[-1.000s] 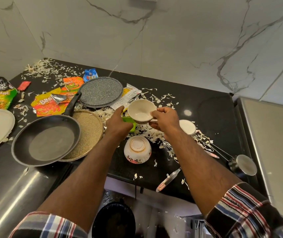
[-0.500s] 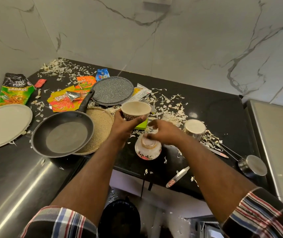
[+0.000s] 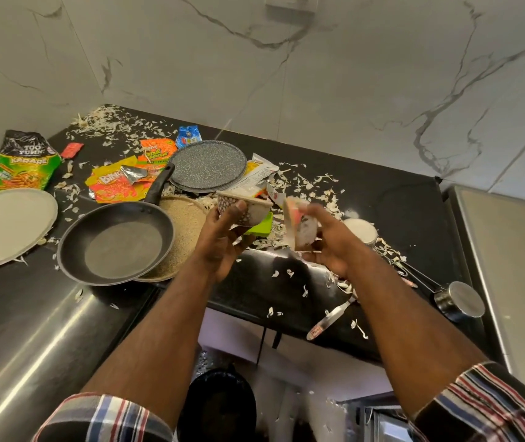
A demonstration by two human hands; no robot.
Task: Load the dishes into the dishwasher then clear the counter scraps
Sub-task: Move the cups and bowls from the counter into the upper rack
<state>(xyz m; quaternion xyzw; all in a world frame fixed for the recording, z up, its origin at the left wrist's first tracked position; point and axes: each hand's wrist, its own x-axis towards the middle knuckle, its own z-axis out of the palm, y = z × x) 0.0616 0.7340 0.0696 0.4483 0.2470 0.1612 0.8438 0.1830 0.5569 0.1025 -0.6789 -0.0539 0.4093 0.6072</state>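
Now both hands (image 3: 222, 237) (image 3: 328, 247) hold bowls (image 3: 243, 207) (image 3: 299, 228), contents unseen.

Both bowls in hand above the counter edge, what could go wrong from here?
1. The floral bowl in the right hand is tipped on its side and blurred; it could slip.
2. The left hand holds the patterned bowl mostly from below, so bumping the two bowls might chip them.
3. The frying pan sits close by the left forearm.
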